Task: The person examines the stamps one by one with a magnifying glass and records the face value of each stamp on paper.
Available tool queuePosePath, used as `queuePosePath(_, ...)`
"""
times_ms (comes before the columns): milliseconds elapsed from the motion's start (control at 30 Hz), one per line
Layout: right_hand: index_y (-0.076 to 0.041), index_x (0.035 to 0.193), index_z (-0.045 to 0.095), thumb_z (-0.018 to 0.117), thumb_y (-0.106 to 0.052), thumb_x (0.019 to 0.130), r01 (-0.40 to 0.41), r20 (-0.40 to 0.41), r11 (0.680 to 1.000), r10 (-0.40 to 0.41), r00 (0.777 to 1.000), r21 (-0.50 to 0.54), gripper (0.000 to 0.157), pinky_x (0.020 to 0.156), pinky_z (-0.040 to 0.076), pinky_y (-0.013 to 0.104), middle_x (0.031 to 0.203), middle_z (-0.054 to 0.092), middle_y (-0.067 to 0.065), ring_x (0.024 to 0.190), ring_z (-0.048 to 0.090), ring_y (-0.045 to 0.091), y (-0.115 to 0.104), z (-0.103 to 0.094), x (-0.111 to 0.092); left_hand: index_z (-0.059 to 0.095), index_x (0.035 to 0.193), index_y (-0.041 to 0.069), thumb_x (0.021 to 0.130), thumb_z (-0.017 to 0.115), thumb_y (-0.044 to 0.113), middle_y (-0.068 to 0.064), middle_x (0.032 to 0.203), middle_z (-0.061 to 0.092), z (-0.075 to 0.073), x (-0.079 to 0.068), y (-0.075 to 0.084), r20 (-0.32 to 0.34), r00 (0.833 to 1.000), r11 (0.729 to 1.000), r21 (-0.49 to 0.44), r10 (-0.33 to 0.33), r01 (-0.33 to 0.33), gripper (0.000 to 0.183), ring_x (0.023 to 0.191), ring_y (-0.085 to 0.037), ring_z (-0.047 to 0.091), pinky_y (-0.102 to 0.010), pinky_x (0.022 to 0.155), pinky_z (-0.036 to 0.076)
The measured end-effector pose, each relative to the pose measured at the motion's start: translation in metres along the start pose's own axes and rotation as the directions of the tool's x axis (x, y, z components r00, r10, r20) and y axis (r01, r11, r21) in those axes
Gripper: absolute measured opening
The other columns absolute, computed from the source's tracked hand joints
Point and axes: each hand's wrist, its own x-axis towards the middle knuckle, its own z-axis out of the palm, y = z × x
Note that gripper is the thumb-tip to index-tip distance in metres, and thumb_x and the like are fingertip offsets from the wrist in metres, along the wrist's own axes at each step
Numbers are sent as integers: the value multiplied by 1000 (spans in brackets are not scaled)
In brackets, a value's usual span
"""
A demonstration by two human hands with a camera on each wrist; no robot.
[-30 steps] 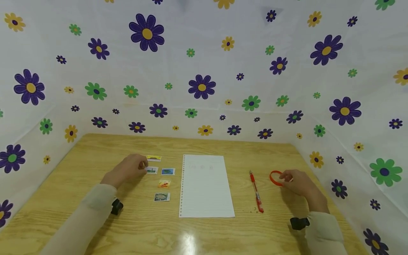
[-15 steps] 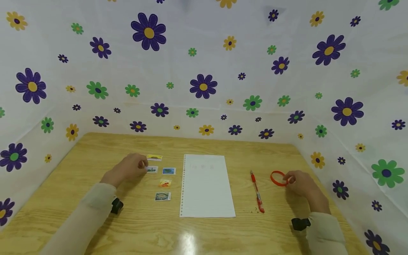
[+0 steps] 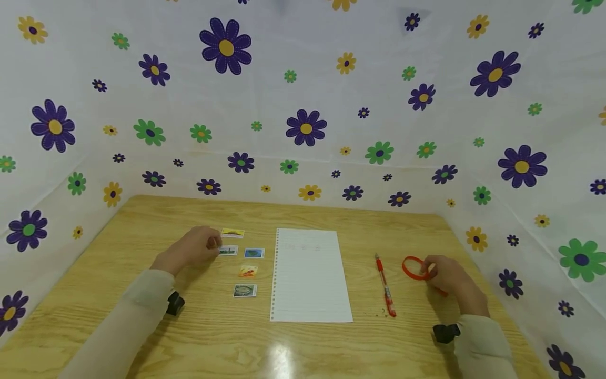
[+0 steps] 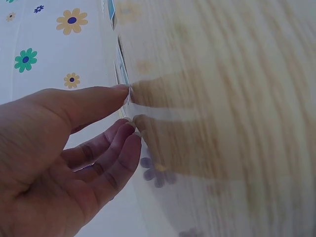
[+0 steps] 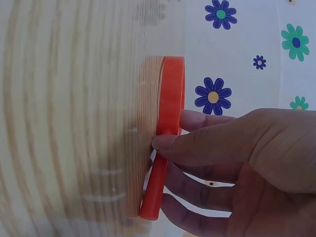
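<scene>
In the head view my left hand (image 3: 196, 246) is at the left edge of a small picture stamp (image 3: 228, 251). The left wrist view shows my thumb touching a thin card edge (image 4: 123, 66), with the other fingertips against the table and a gap between them and the thumb. On the right side, my right hand (image 3: 447, 275) holds a red magnifying glass (image 3: 411, 259). Its ring faces up and left, and its handle (image 5: 156, 190) runs beneath my fingers. My thumb lies where handle and ring meet. Other stamps (image 3: 244, 290) lie near the left hand.
Between the hands lies a sheet of lined paper (image 3: 312, 279) with faint marks near its top. A red pen (image 3: 385, 287) sits right of it, beside small dark crumbs. Flower-patterned cloth (image 3: 265, 105) surrounds the wooden table (image 3: 213, 337) at the back and sides.
My right fingers have shifted slightly on the magnifying glass, and its handle now shows below the hand. The left hand stays beside the stamp. The head view has turned slightly left.
</scene>
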Motion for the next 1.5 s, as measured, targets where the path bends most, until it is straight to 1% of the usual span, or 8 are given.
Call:
queuePosePath(167, -5, 92, 63, 73, 6, 81, -15, 15, 1000, 15, 1000, 2, 18, 65, 47, 33, 88, 69, 16, 76, 58, 24, -3, 1, 2, 71, 98, 6, 93, 72, 9, -12, 99, 70, -1, 1, -1, 2, 1000, 1000, -16, 6, -6, 6, 91, -25, 62, -49, 87, 55)
queuePosePath(267, -5, 91, 62, 73, 5, 82, 13, -3, 1000, -13, 1000, 5, 17, 64, 46, 32, 87, 70, 15, 75, 59, 23, -6, 4, 3, 71, 101, 6, 94, 71, 12, -12, 100, 70, -1, 1, 0, -1, 1000, 1000, -14, -8, 8, 9, 90, -24, 61, -48, 87, 55)
queuePosePath(400, -3, 93, 62, 71, 4, 85, 51, -36, 999, -51, 998, 14, 14, 60, 46, 31, 87, 71, 16, 71, 59, 21, -12, 7, 5, 70, 104, 5, 94, 72, 13, -12, 100, 69, -1, 0, 0, -1, 1000, 1000, -4, -30, 30, 13, 89, -24, 61, -47, 86, 55)
queuePosePath(500, -2, 95, 62, 70, 3, 87, 38, -36, 999, -37, 999, 28, 12, 56, 46, 31, 88, 70, 18, 68, 57, 20, -18, 8, 7, 70, 105, 4, 93, 72, 12, -13, 100, 69, 0, 0, 1, 7, 999, 999, -10, -33, 33, 15, 89, -24, 61, -47, 85, 55)
queuePosePath(733, -2, 95, 63, 69, 4, 87, 91, -57, 996, -90, 994, 7, 12, 65, 48, 33, 89, 71, 17, 77, 60, 23, -34, 4, 16, 70, 108, 4, 92, 72, 11, -11, 98, 69, -1, 1, 4, 7, 1000, 1000, -8, -25, 25, 18, 89, -24, 60, -47, 86, 55)
queuePosePath(867, -2, 95, 64, 69, 4, 88, 122, -75, 992, -121, 990, 15, 11, 65, 48, 34, 89, 71, 17, 77, 61, 24, -44, 6, 21, 70, 104, 5, 93, 71, 13, -10, 95, 67, -2, 2, 5, 6, 1000, 1000, -4, -25, 25, 14, 87, -23, 58, -45, 83, 53)
queuePosePath(1167, 0, 98, 64, 69, 5, 91, 208, -122, 977, -202, 972, 40, 10, 72, 58, 45, 94, 73, 21, 84, 68, 29, -76, 17, 32, 69, 101, 6, 95, 70, 12, -10, 95, 67, -3, 3, 4, 1, 999, 999, 15, -44, 44, 9, 86, -23, 56, -43, 82, 52)
queuePosePath(1500, -2, 101, 65, 69, 2, 94, 260, -97, 962, -252, 963, 82, 9, 68, 54, 33, 93, 72, 16, 82, 64, 23, -116, 27, 51, 72, 101, 6, 93, 73, 11, -13, 101, 68, -3, 0, 7, 31, 996, 997, -1, -79, 79, 10, 92, -26, 58, -48, 88, 54)
